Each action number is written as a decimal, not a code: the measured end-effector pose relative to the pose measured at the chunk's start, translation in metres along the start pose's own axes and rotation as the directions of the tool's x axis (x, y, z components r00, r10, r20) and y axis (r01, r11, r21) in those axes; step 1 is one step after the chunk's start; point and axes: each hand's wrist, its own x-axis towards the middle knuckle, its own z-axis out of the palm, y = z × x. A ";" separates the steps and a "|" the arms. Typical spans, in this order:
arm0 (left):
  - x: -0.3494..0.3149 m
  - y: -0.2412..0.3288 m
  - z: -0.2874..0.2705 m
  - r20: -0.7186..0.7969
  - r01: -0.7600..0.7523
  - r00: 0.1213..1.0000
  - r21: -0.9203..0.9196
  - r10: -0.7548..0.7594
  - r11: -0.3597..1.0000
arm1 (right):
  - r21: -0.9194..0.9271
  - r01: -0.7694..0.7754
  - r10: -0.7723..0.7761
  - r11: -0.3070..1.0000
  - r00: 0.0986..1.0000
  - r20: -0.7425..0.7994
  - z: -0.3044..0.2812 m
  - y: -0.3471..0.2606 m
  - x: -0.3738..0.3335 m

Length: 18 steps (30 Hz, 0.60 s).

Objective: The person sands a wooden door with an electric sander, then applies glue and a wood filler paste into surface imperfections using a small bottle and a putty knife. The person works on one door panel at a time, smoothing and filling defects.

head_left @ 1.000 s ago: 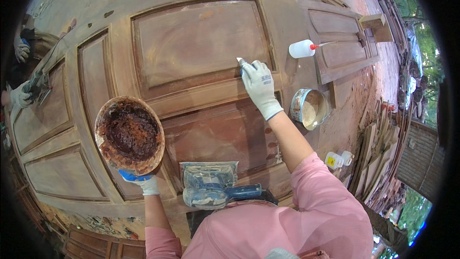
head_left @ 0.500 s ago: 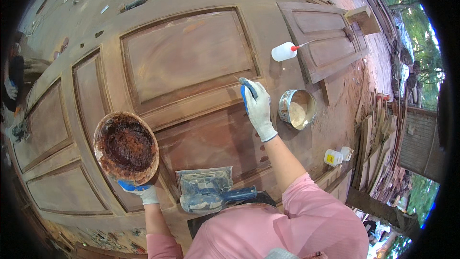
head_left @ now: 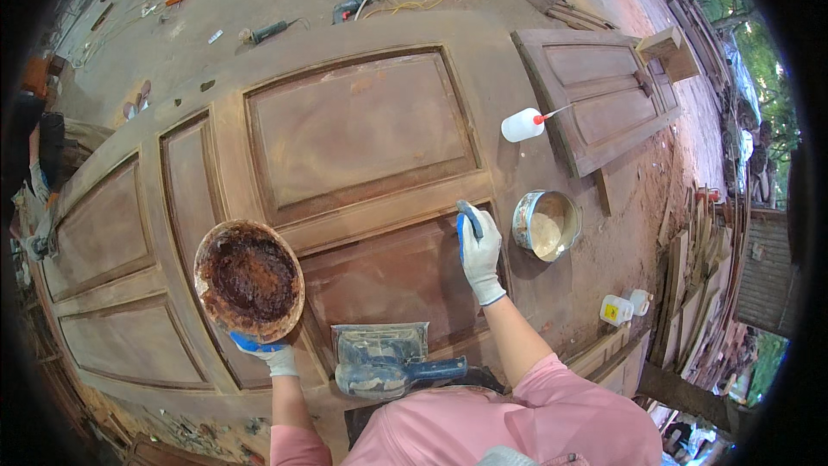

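Note:
My left hand [head_left: 269, 354], in a white glove with a blue palm, grips the lower rim of a round bowl [head_left: 250, 280] holding dark reddish-brown paste. It is held over the left part of a large brown panelled wooden door [head_left: 362, 138]. My right hand [head_left: 480, 252], gloved alike, is over the door's reddish lower panel [head_left: 388, 272], fingers closed together. What it holds, if anything, is too small to make out. Close to my body, a dusty blue power sander [head_left: 388, 371] lies on the door.
Right of my right hand stands a metal tin [head_left: 546, 226] with pale contents. Beyond it are a white squeeze bottle [head_left: 522, 125] with a red nozzle and a smaller panelled door [head_left: 595, 91]. Power tools and cords lie at the back. At far left another person's gloved hand [head_left: 40, 181] shows.
My right hand has drawn back toward me from the panel moulding. The whole view has shifted, so the bowl and door appear lower and further right. The left hand keeps its hold.

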 end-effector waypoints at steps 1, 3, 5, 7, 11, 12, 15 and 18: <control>0.002 0.005 -0.002 0.034 -0.008 0.999 0.003 0.007 1.000 | 0.002 0.009 -0.009 1.000 1.000 0.011 0.004 -0.003 0.002; 0.001 0.009 0.004 0.090 -0.063 0.994 0.063 0.057 0.996 | 0.023 -0.014 0.014 1.000 1.000 -0.008 0.007 -0.009 0.010; 0.001 0.005 -0.004 0.076 -0.088 0.994 0.078 0.082 0.993 | 0.074 -0.012 0.012 0.997 1.000 -0.006 0.017 -0.021 0.020; 0.001 0.005 -0.006 0.054 -0.024 0.998 -0.036 0.026 0.999 | 0.093 0.041 -0.042 0.995 0.999 0.006 0.027 -0.029 0.025; 0.002 0.008 0.008 0.041 0.170 0.985 -0.263 -0.165 0.950 | 0.132 0.019 -0.031 0.991 0.996 0.086 0.034 -0.036 0.017; 0.001 0.023 0.021 0.003 0.326 0.933 -0.428 -0.359 0.843 | 0.138 0.010 -0.024 0.990 0.995 0.100 0.036 -0.036 0.011; -0.002 -0.032 -0.014 0.041 0.289 0.950 -0.490 -0.310 0.822 | 0.157 -0.030 -0.003 0.987 0.979 0.202 0.046 -0.054 -0.005; -0.005 -0.003 0.007 0.078 0.384 0.906 -0.567 -0.417 0.729 | 0.147 -0.070 0.032 0.987 0.969 0.245 0.041 -0.056 -0.021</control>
